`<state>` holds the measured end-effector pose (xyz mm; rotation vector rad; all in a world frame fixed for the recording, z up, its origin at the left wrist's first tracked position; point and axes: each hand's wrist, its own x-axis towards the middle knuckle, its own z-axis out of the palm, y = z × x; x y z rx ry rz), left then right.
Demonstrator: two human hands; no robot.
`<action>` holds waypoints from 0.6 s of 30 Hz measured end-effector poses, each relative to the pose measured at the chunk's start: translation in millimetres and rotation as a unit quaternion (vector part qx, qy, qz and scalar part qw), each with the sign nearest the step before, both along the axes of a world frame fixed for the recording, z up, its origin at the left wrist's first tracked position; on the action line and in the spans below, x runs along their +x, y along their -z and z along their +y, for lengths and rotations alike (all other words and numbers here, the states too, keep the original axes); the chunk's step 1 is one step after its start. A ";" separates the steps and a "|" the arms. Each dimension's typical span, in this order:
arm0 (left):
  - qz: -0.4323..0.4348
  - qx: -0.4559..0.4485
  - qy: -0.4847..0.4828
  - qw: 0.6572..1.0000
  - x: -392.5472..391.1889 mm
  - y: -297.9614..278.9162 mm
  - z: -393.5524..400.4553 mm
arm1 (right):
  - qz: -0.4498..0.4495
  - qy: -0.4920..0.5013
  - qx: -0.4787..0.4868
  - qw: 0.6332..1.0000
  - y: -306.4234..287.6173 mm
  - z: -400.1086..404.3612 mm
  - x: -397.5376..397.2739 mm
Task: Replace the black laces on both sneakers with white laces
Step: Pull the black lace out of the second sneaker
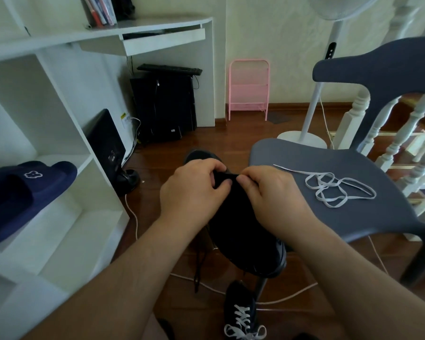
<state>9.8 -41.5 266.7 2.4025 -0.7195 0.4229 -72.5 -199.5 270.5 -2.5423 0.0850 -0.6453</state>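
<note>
white-laced sneaker (241, 312) lies below; left hand (192, 190) and right hand (272, 195) grip black sneaker (243, 231).

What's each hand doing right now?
Left hand: curled, gripping the black sneaker.
Right hand: fingers curled, pinching the same sneaker near its top.

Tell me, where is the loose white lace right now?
In the head view, the white lace lies in a loose tangle on the grey chair seat, right of both hands.
</note>
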 end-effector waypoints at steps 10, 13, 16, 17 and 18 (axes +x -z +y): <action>-0.080 0.011 -0.037 0.996 -4.7 -3.5 -0.2 | -0.029 -0.001 0.022 0.999 0.7 -0.4 -0.6; -0.077 0.004 -0.024 0.997 -4.5 -2.5 0.2 | -0.006 -0.014 0.009 1.000 -1.1 -1.2 -1.5; -0.064 -0.014 0.026 0.997 -4.7 -2.0 1.8 | 0.025 -0.004 -0.025 0.999 -3.3 -3.3 -2.1; -0.063 -0.015 0.052 0.997 -4.9 -1.9 1.8 | 0.041 -0.001 -0.048 0.998 -3.7 -3.8 -1.9; -0.061 -0.014 0.077 0.995 -5.5 -2.3 1.7 | 0.055 0.000 -0.071 0.996 -4.0 -4.1 -1.8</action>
